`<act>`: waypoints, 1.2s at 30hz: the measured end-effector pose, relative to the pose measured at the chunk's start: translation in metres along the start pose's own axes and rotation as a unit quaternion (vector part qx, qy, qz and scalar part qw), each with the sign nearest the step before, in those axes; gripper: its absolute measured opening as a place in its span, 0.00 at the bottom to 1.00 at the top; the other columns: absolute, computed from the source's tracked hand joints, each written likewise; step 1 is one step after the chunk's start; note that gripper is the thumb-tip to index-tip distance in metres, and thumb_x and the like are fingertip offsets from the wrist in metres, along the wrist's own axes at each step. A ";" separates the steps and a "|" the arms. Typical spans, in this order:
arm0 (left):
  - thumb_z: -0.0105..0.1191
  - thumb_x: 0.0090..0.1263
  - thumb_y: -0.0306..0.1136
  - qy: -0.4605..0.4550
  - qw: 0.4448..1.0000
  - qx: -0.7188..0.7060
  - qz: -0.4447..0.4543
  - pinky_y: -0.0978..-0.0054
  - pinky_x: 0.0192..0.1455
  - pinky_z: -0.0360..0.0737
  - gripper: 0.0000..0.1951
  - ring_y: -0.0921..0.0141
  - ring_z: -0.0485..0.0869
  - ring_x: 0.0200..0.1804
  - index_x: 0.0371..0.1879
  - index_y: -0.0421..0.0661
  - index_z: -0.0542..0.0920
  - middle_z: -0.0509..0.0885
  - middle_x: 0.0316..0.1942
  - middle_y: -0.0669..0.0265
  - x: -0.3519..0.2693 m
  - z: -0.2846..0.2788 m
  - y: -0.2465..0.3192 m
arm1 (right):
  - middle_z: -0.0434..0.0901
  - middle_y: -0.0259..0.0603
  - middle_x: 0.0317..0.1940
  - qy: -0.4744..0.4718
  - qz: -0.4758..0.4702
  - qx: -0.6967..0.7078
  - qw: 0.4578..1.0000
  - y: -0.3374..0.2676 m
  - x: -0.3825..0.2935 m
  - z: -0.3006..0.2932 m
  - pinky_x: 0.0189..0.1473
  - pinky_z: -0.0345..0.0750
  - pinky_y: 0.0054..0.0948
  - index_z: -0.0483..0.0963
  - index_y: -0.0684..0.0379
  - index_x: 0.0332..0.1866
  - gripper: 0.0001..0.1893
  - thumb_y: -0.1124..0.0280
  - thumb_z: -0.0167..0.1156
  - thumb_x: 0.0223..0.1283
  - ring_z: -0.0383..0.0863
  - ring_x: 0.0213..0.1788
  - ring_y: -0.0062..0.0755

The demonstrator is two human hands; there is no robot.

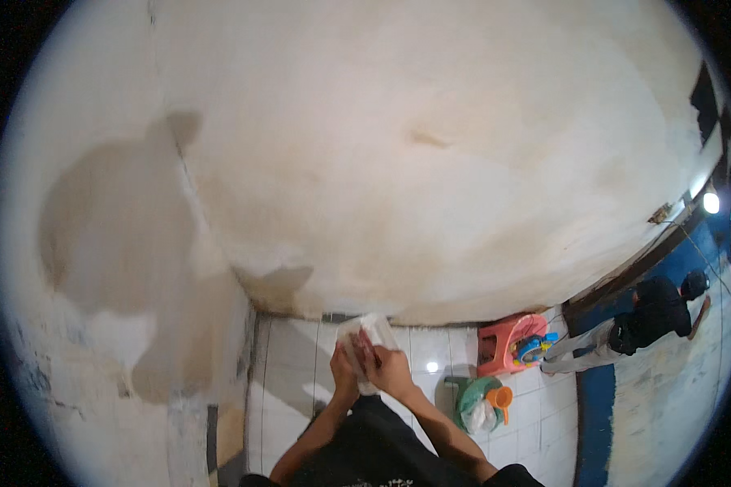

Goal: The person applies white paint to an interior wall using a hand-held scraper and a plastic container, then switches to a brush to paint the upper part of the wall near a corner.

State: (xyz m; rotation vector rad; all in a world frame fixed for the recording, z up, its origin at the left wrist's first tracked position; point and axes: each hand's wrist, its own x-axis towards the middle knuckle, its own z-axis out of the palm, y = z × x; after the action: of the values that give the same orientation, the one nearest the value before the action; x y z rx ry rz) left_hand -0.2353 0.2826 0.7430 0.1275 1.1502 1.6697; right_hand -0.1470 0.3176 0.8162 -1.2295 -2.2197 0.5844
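Note:
In front of my body, a translucent plastic bag or container (379, 327) sits between my two hands. Reddish markings or contents (358, 342) show at its middle, too blurred to name. My left hand (343, 372) grips its left side, and my right hand (392, 369) clasps the right side with the fingers curled inward. Some of the fingers are hidden behind the plastic or overlap it. Beyond my hands rises a patchy off-white plastered wall (402, 213), with a crack running up the corner at left.
A red plastic stool (490, 350) carries a blue fan-like object (531, 348). Close by are a green basin (468, 405), a plastic bag (482, 417) and an orange dipper (499, 397) on white floor tiles (524, 438). At right, another person (661, 310) reaches toward a wall beneath a lit bulb (711, 202).

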 end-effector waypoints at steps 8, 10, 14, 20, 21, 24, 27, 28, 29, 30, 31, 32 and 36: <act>0.28 0.80 0.43 -0.026 0.998 -0.012 -0.048 0.70 0.53 0.76 0.23 0.68 0.80 0.49 0.52 0.38 0.74 0.80 0.46 0.61 0.002 0.023 0.005 | 0.75 0.53 0.14 0.033 0.033 -0.091 0.995 -0.008 0.008 -0.025 0.22 0.75 0.45 0.74 0.61 0.20 0.16 0.62 0.58 0.59 0.79 0.19 0.54; 0.30 0.79 0.48 -0.084 0.996 -0.032 0.023 0.67 0.58 0.72 0.25 0.65 0.77 0.53 0.57 0.39 0.71 0.78 0.51 0.59 0.005 0.017 0.008 | 0.76 0.54 0.15 0.034 0.018 -0.071 0.997 -0.022 0.012 -0.023 0.23 0.76 0.45 0.74 0.61 0.20 0.16 0.62 0.59 0.58 0.79 0.20 0.53; 0.28 0.79 0.48 -0.104 0.993 -0.039 0.044 0.68 0.59 0.72 0.25 0.66 0.78 0.54 0.56 0.39 0.72 0.78 0.52 0.59 0.009 0.015 0.005 | 0.75 0.54 0.14 0.049 0.049 -0.035 0.997 -0.014 0.016 -0.029 0.24 0.76 0.45 0.74 0.62 0.19 0.14 0.64 0.60 0.55 0.78 0.19 0.54; 0.29 0.79 0.47 -0.102 0.989 -0.105 0.037 0.67 0.59 0.72 0.25 0.66 0.77 0.55 0.56 0.39 0.73 0.78 0.52 0.61 -0.003 0.035 0.019 | 0.75 0.55 0.14 0.045 -0.017 -0.016 0.999 -0.008 0.027 -0.038 0.22 0.75 0.44 0.73 0.64 0.20 0.13 0.68 0.59 0.55 0.77 0.18 0.56; 0.30 0.79 0.47 -0.086 0.992 -0.091 0.028 0.67 0.59 0.72 0.25 0.67 0.77 0.55 0.56 0.39 0.73 0.78 0.52 0.61 0.001 0.036 0.018 | 0.75 0.55 0.14 0.051 -0.017 -0.011 0.998 -0.007 0.028 -0.037 0.22 0.75 0.44 0.73 0.65 0.20 0.13 0.69 0.59 0.56 0.77 0.18 0.56; 0.33 0.79 0.47 -0.050 0.996 -0.068 0.035 0.68 0.58 0.72 0.23 0.68 0.77 0.54 0.56 0.40 0.73 0.79 0.50 0.61 0.017 0.031 0.016 | 0.74 0.54 0.13 0.052 -0.050 0.018 0.997 -0.022 0.032 -0.038 0.20 0.74 0.43 0.73 0.65 0.20 0.13 0.68 0.59 0.56 0.77 0.17 0.56; 0.33 0.79 0.47 -0.036 0.996 -0.049 0.064 0.70 0.56 0.73 0.24 0.69 0.79 0.49 0.50 0.40 0.77 0.81 0.45 0.62 0.022 0.038 0.022 | 0.73 0.53 0.13 0.051 -0.035 -0.002 0.998 -0.010 0.034 -0.033 0.19 0.72 0.41 0.73 0.65 0.20 0.13 0.68 0.60 0.56 0.76 0.16 0.54; 0.34 0.79 0.48 -0.021 0.998 -0.029 0.052 0.71 0.56 0.73 0.24 0.69 0.78 0.49 0.50 0.40 0.77 0.81 0.46 0.62 0.021 0.037 0.021 | 0.73 0.53 0.13 0.039 -0.044 -0.015 0.998 -0.009 0.033 -0.030 0.19 0.72 0.41 0.73 0.65 0.20 0.13 0.68 0.60 0.56 0.76 0.16 0.54; 0.34 0.79 0.48 -0.006 0.999 -0.011 0.040 0.71 0.56 0.73 0.25 0.69 0.78 0.50 0.50 0.39 0.77 0.81 0.47 0.61 0.020 0.037 0.021 | 0.73 0.53 0.13 0.027 -0.055 -0.028 0.998 -0.008 0.033 -0.029 0.19 0.72 0.41 0.73 0.65 0.20 0.14 0.68 0.60 0.57 0.76 0.16 0.54; 0.34 0.79 0.49 0.012 0.999 0.009 0.029 0.71 0.56 0.73 0.25 0.70 0.78 0.50 0.50 0.38 0.78 0.81 0.48 0.61 0.019 0.037 0.023 | 0.72 0.53 0.12 0.033 -0.080 0.033 0.996 -0.017 0.037 -0.040 0.19 0.71 0.41 0.72 0.65 0.19 0.13 0.70 0.59 0.56 0.76 0.16 0.53; 0.35 0.78 0.50 -0.008 0.996 0.027 0.089 0.73 0.57 0.71 0.27 0.71 0.76 0.52 0.53 0.36 0.76 0.80 0.51 0.60 0.024 0.033 0.019 | 0.72 0.54 0.13 0.031 -0.041 0.041 0.998 -0.010 0.041 -0.039 0.20 0.71 0.40 0.71 0.66 0.19 0.14 0.70 0.59 0.57 0.76 0.17 0.54; 0.36 0.78 0.51 0.006 0.996 0.024 0.084 0.72 0.58 0.70 0.28 0.70 0.76 0.52 0.54 0.35 0.76 0.80 0.51 0.59 0.020 0.036 0.019 | 0.72 0.54 0.13 0.041 -0.042 0.041 0.997 -0.011 0.039 -0.040 0.20 0.70 0.40 0.72 0.66 0.19 0.14 0.70 0.59 0.57 0.76 0.16 0.53; 0.34 0.79 0.50 0.001 0.995 0.062 0.084 0.70 0.62 0.67 0.28 0.66 0.75 0.57 0.57 0.33 0.74 0.79 0.55 0.54 0.040 0.017 0.011 | 0.70 0.50 0.11 0.017 -0.075 0.057 0.995 -0.009 0.046 -0.028 0.18 0.65 0.35 0.72 0.68 0.20 0.16 0.70 0.57 0.61 0.70 0.13 0.35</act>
State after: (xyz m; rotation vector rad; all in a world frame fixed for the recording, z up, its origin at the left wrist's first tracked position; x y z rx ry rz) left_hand -0.2504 0.3250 0.7424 0.3078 1.2733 1.7441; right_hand -0.1556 0.3560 0.8539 -0.9981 -2.1941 0.6170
